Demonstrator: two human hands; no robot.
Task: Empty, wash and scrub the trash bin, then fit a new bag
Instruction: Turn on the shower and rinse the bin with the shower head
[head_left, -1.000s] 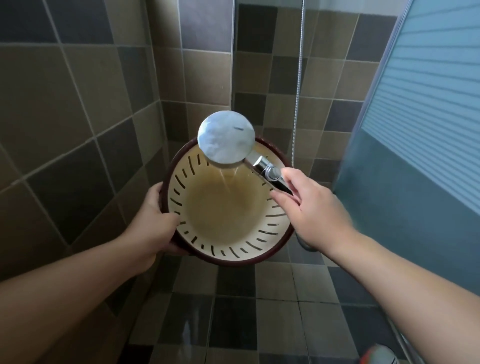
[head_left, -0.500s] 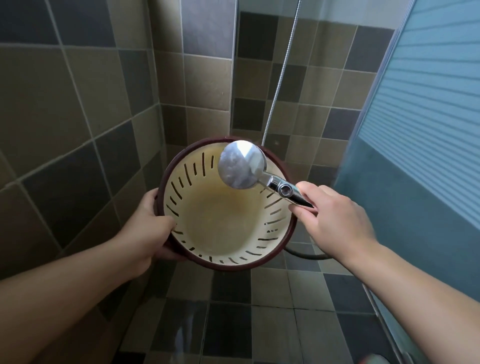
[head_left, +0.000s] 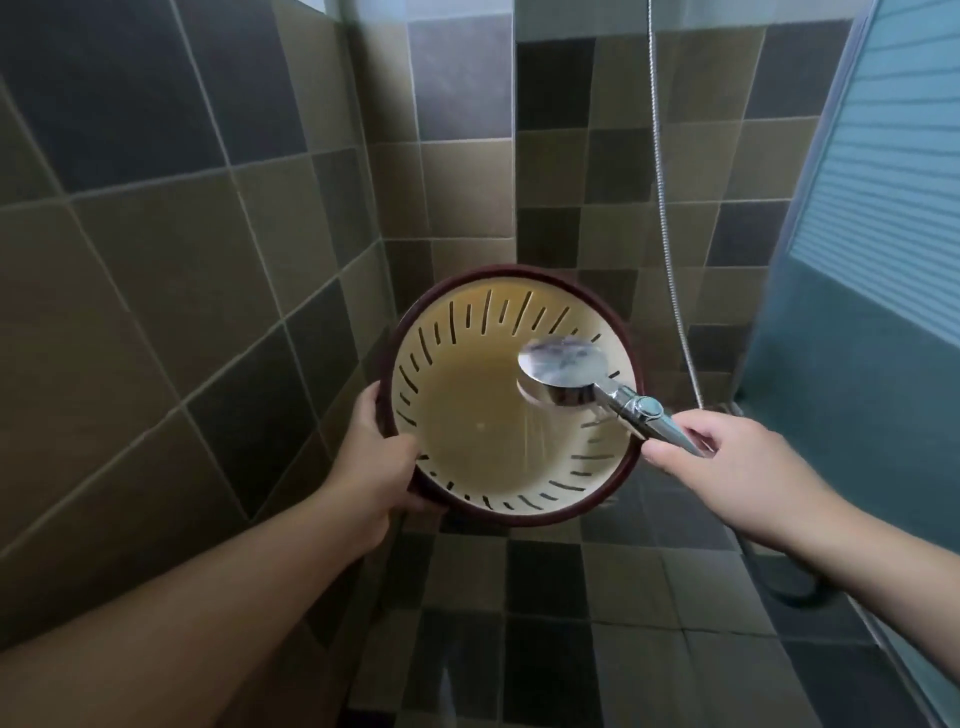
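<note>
The round trash bin (head_left: 467, 415) is cream inside with dark slits and a maroon rim, its mouth facing me, held above the tiled floor. My left hand (head_left: 379, 462) grips its left rim, thumb inside the edge. My right hand (head_left: 727, 457) holds the handle of a chrome shower head (head_left: 563, 371), which hangs over the right side of the bin's mouth. Thin water streams fall from it into the bin.
Tiled walls form a corner (head_left: 384, 208) right behind the bin. A frosted glass shower door (head_left: 857, 260) stands at the right. The metal shower hose (head_left: 670, 249) hangs down the back wall and loops near the floor at the right. Tiled floor (head_left: 545, 623) lies below.
The shower head has moved from the bin's upper rim down and right over its mouth. My right hand moved right with it. The bin stays in my left hand.
</note>
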